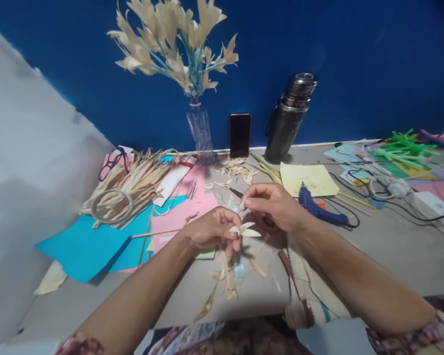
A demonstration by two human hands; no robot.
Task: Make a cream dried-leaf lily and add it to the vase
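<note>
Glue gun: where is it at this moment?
In the head view, the blue glue gun lies on the table, right of the person's right hand, its nozzle by the lower edge of the yellow paper.

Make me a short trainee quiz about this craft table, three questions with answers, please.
1. True or false: the phone stands between the clear bottle and the dark flask.
2. Which of the person's hands holds the small pale flower?
3. Fill in the blank: the nozzle of the blue glue gun points over the ____ sheet.

Key:
1. True.
2. The left hand.
3. Yellow.
</note>
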